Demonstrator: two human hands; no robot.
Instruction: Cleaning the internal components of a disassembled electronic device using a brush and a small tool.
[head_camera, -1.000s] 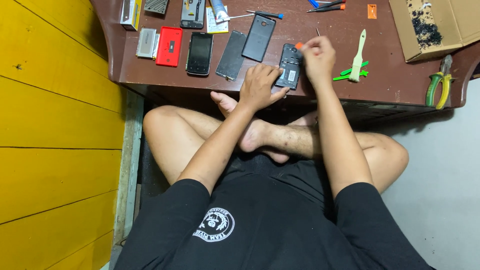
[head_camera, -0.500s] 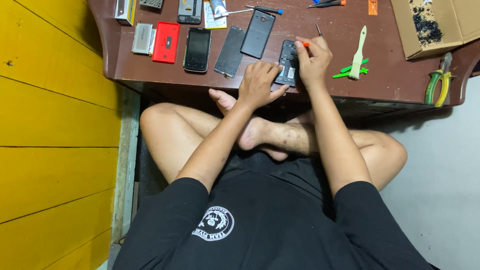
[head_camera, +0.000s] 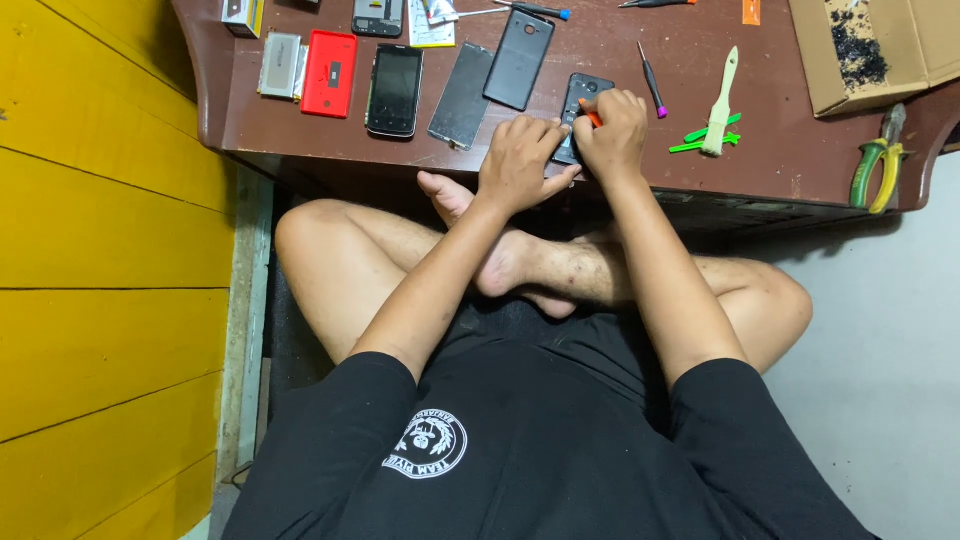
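One head-worn camera looks steeply down from close above onto the brown table (head_camera: 300, 120) edge and lap.

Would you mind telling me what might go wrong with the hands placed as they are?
The right hand presses an orange tool into the phone, which lies near the table edge: a slip could gouge it or jab the left hand steadying it. The screwdriver alongside could get knocked away.

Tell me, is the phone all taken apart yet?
Partly. A dark back cover and a screen panel already lie loose on the table. The left hand steadies the open phone while the right hand works an orange tool into it.
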